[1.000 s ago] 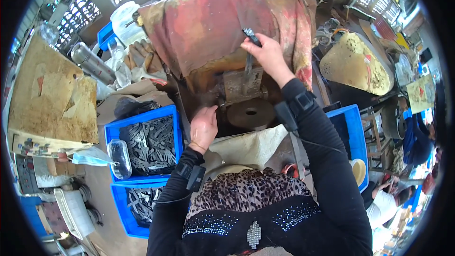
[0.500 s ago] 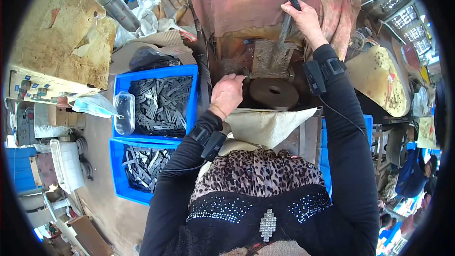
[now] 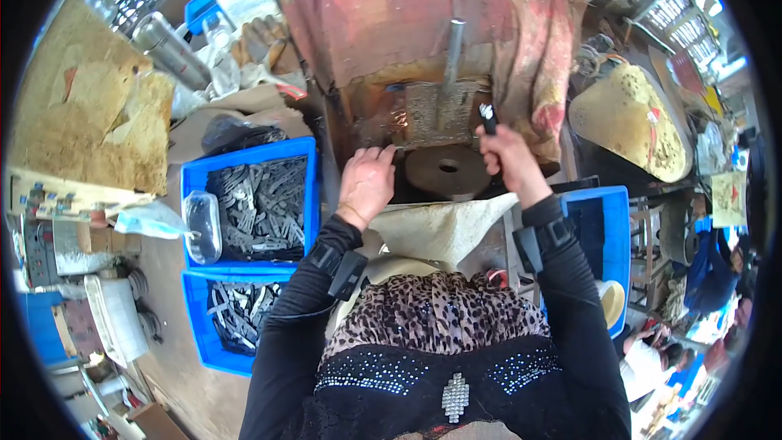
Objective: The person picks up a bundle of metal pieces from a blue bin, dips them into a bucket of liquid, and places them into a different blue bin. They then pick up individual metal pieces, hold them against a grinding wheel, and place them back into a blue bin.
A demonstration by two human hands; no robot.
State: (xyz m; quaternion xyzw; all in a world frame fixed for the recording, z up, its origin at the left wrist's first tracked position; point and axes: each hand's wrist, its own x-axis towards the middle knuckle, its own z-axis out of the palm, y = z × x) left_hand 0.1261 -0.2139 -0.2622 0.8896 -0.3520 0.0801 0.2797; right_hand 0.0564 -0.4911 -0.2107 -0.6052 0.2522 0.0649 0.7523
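My right hand [image 3: 515,165] is closed around a slim black tool [image 3: 489,121] with a pale, shiny end pointing up; its exact kind cannot be made out. This hand is at the right edge of a round, dark brown wheel [image 3: 419,175] with a hole in its middle. My left hand [image 3: 368,183] rests at the wheel's left side, fingers stretched out and nothing visible in them. Behind the wheel is a rough, crusted plate [image 3: 428,118], with a metal pipe [image 3: 454,53] rising by it. A pale cloth [image 3: 432,232] hangs between the wheel and my lap.
Two blue bins [image 3: 309,187] of flat grey metal pieces [image 3: 265,208] stand at my left, a clear plastic box [image 3: 202,228] beside them. Another blue bin [image 3: 619,236] is at my right. A stained red cloth [image 3: 366,24] drapes behind. Gloves [image 3: 259,41] and a steel flask [image 3: 169,49] lie far left.
My right hand has come down from the top of the pipe to the wheel's right side, still holding the black tool. My left hand stays by the wheel's left edge. The view has shifted slightly.
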